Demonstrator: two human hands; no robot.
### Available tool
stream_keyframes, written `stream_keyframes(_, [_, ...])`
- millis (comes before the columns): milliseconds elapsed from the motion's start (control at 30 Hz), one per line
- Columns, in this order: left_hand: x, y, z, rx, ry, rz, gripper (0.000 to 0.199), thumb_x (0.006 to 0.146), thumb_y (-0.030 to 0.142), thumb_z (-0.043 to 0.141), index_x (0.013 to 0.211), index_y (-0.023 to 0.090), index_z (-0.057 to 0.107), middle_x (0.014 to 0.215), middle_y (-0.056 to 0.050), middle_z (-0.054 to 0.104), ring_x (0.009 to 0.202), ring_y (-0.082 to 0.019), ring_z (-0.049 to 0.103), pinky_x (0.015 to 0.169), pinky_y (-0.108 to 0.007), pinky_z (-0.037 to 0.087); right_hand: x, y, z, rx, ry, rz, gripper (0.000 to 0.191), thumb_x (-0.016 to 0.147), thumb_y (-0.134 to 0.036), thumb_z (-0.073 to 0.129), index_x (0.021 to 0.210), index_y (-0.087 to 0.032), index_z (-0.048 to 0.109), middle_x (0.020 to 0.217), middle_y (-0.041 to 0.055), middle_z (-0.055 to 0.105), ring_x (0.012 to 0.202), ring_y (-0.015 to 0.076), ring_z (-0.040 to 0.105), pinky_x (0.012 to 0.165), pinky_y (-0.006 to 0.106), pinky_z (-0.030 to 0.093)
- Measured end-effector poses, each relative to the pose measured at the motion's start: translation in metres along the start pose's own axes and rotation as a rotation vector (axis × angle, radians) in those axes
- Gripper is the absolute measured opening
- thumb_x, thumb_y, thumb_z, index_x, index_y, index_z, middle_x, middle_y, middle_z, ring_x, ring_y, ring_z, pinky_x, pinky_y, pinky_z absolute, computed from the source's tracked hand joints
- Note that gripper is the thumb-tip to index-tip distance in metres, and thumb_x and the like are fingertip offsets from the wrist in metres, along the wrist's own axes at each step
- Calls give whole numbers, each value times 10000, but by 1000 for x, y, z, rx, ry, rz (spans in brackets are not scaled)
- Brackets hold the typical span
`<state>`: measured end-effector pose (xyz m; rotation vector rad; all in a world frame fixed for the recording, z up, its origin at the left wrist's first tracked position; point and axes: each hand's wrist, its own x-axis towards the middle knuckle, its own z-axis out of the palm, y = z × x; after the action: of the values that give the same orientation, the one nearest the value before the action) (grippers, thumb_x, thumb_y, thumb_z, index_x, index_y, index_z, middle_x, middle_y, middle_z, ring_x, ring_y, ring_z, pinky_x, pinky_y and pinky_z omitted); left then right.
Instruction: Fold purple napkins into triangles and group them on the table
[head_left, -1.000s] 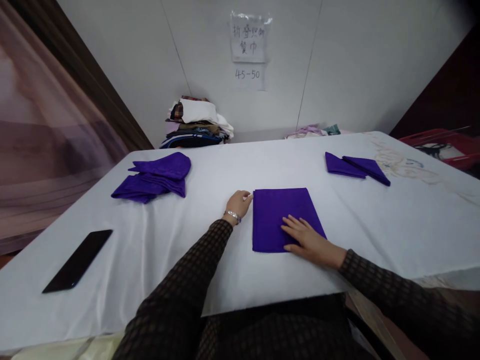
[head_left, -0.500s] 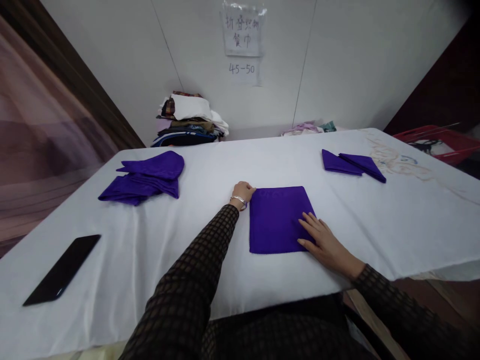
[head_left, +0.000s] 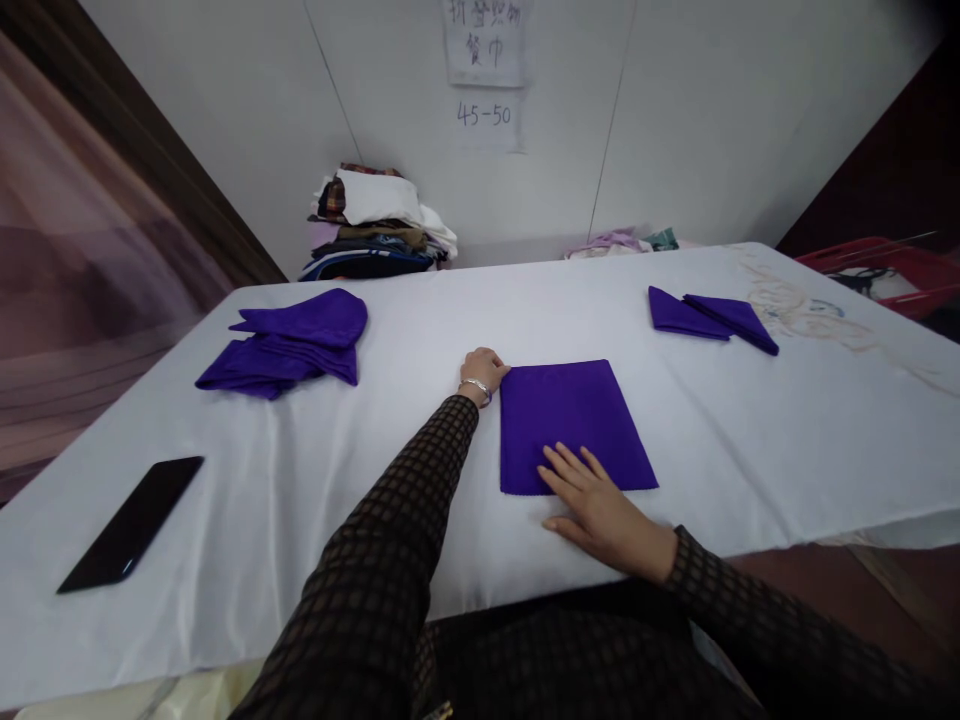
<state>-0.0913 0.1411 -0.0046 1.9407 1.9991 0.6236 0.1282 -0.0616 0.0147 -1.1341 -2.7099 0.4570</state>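
The flat purple cloth square (head_left: 574,408) lies near centre: left hand (head_left: 482,370) curled, perhaps pinching its far-left corner; right hand (head_left: 600,512) spread, gripping nothing, over its near edge. Far-right purple cloths (head_left: 681,316) look folded; the far-left purple cloth heap (head_left: 311,335), unfolded.

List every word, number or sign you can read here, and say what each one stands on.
"45-50": handwritten on the lower white sheet on the wall.
"餐巾": handwritten, second line of the upper white sheet.
"折叠织物": apparently the line above it, but the picture's top edge clips it, so this reading is uncertain.
No lettering can be made out on the folded purple cloth.
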Motion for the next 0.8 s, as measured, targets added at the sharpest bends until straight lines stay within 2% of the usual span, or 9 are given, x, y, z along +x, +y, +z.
stream_keyframes(133, [-2, -2, 4, -26, 24, 10, 95, 740, 288, 656, 718, 199, 680, 1145, -53, 599, 1079, -235, 491, 913, -349, 391, 9, -9, 16, 18, -31, -50, 611, 900, -480, 459, 1405, -149, 368, 1497, 149, 270, 1400, 269, 154, 1114, 519, 144])
stream_keyframes(233, [0, -5, 4, -63, 36, 23, 95, 731, 287, 667, 727, 193, 678, 1100, -61, 617, 1060, -230, 512, 913, -348, 404, 10, -9, 20, 10, -29, -55, 605, 903, -479, 452, 1404, -151, 369, 1500, 148, 264, 1401, 262, 151, 1116, 515, 139])
stream_keyframes(400, [-8, -10, -6, -157, 61, 90, 149, 806, 249, 578, 906, 195, 673, 1064, -54, 640, 973, -181, 577, 866, -313, 454, 9, -9, 17, -9, -41, -49, 591, 915, -483, 420, 1397, -144, 380, 1500, 148, 264, 1399, 260, 161, 1115, 505, 145])
stream_keyframes(500, [-28, -16, -15, -197, 59, 213, 122, 804, 214, 576, 889, 214, 664, 1081, -29, 646, 1023, -176, 567, 900, -314, 447, 10, -9, 17, -11, -51, -47, 596, 920, -495, 401, 1398, -141, 377, 1502, 146, 259, 1399, 258, 161, 1117, 500, 141])
stream_keyframes(633, [-65, -29, -24, -186, -8, 442, 139, 813, 184, 552, 901, 222, 653, 988, -16, 670, 969, -167, 577, 913, -335, 446, 10, -9, 18, -2, -49, -47, 591, 917, -484, 412, 1396, -139, 380, 1503, 145, 260, 1401, 257, 151, 1118, 499, 130])
stream_keyframes(800, [-102, -38, -27, -98, -38, 523, 192, 823, 172, 533, 964, 213, 658, 1019, -40, 667, 964, -181, 576, 895, -355, 458, 11, -12, 16, 23, -57, -33, 591, 913, -483, 420, 1405, -160, 364, 1507, 128, 258, 1404, 254, 138, 1114, 518, 116])
